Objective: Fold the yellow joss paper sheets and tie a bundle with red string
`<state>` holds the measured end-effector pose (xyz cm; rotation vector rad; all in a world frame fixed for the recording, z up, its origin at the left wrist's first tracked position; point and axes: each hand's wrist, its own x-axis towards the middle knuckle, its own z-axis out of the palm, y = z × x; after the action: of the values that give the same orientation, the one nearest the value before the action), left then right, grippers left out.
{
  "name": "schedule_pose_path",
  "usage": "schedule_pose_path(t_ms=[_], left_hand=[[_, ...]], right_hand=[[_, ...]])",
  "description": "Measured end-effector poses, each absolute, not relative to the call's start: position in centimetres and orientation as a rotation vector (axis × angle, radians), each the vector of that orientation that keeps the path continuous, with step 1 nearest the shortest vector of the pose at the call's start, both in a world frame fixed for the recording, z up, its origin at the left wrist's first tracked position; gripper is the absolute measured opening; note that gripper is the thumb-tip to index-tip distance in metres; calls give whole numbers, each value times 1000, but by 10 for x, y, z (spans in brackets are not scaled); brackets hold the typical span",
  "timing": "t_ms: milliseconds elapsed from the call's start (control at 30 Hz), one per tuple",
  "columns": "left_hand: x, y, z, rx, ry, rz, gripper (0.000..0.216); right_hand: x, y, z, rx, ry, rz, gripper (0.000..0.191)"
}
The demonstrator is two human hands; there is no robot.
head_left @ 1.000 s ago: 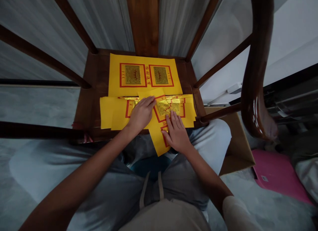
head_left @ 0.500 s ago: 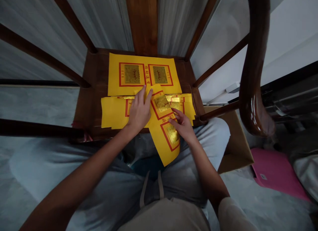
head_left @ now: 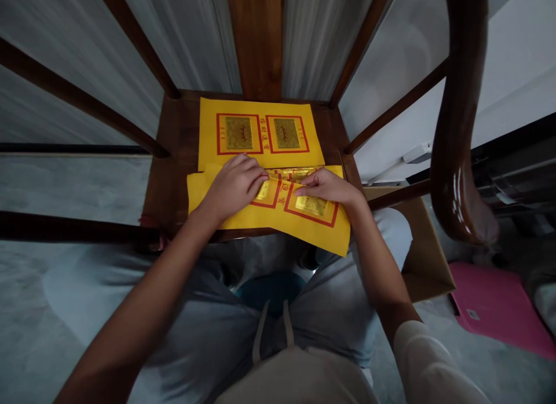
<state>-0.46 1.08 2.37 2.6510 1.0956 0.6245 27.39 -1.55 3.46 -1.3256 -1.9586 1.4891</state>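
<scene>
A yellow joss paper sheet [head_left: 313, 226] with red frames and gold foil squares lies aslant over the front pile, its right corner past the chair seat's front edge. My left hand [head_left: 238, 187] is closed on its upper left part, thumb against fingers. Pinched between the thumb and fingers of my right hand [head_left: 330, 187] is the sheet's upper edge on the right. Beneath it, the pile of yellow papers [head_left: 196, 187] shows at the left and along a foil strip between my hands. Another joss paper stack [head_left: 208, 138] lies flat behind, printed side up.
The papers rest on a dark wooden chair seat [head_left: 171, 178], with slats and a curved armrest [head_left: 463, 132] around it. An open cardboard box [head_left: 428, 259] and a pink plastic item [head_left: 499, 303] are on the floor to the right. Something round and teal [head_left: 271, 288] shows below, between the knees.
The sheet has swung from a steep slant to nearly crosswise over the front pile. My left fingers have curled in, and my right hand has moved up to its upper edge.
</scene>
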Motion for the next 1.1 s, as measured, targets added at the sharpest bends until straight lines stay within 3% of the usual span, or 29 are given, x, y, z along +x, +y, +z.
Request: schedule_pose_path(t_ms=[233, 600, 800, 1100], left_hand=[[-19, 22, 16, 2607, 1218, 505, 36], [-26, 19, 20, 2535, 1366, 291, 42], [-15, 15, 10, 2491, 1364, 419, 34], [-19, 11, 5, 2506, 1361, 470, 28]], right_hand=[[312, -40, 11, -1528, -1940, 1347, 46], [327, -34, -12, -1600, -1876, 694, 29], [328, -34, -24, -1784, -1751, 411, 20], [321, -28, -33, -1736, -1717, 322, 34]])
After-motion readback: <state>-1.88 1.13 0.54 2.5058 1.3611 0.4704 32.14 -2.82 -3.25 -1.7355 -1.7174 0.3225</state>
